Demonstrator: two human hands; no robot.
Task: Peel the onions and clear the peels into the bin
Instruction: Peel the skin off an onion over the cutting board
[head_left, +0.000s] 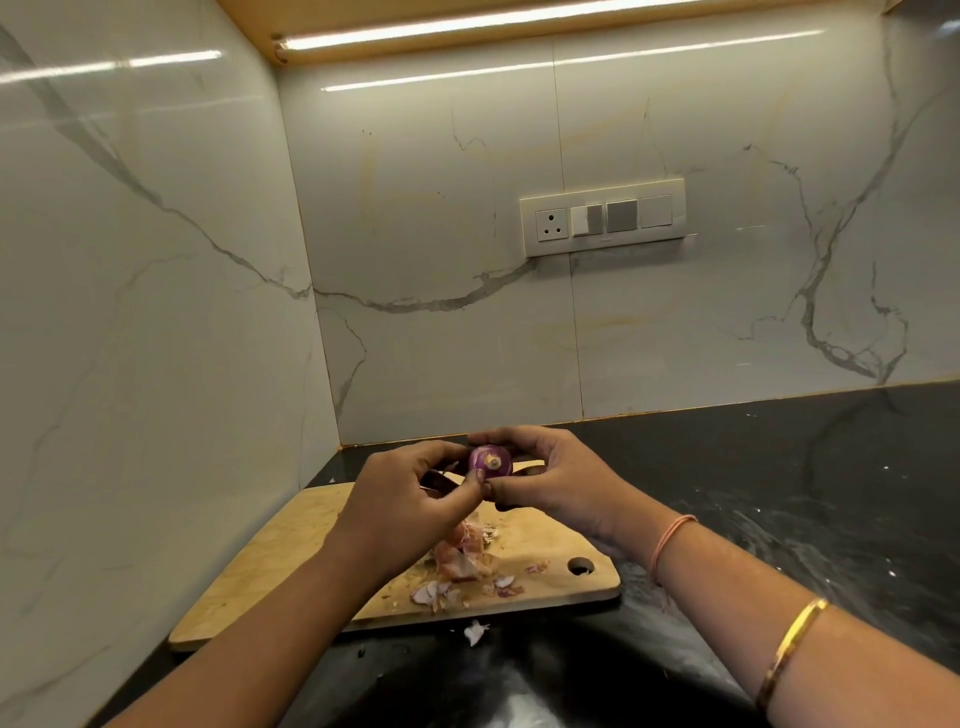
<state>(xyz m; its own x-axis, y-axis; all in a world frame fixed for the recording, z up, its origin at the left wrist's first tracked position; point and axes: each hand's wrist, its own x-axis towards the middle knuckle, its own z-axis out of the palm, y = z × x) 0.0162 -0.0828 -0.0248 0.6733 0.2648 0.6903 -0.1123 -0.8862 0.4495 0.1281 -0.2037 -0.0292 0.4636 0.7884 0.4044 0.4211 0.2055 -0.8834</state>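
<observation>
one purple onion (491, 461), root end toward the camera, is held in the air above the far end of the one wooden cutting board (291, 545). the right hand (556, 480) grasps it, fingers curled round its top and side. the left hand (400, 499) pinches its lower edge between thumb and forefinger. a heap of peels (462, 558) lies on the board beneath the hands. one pale scrap (475, 631) lies on the black counter (779, 493), just beside the board's near edge.
</observation>
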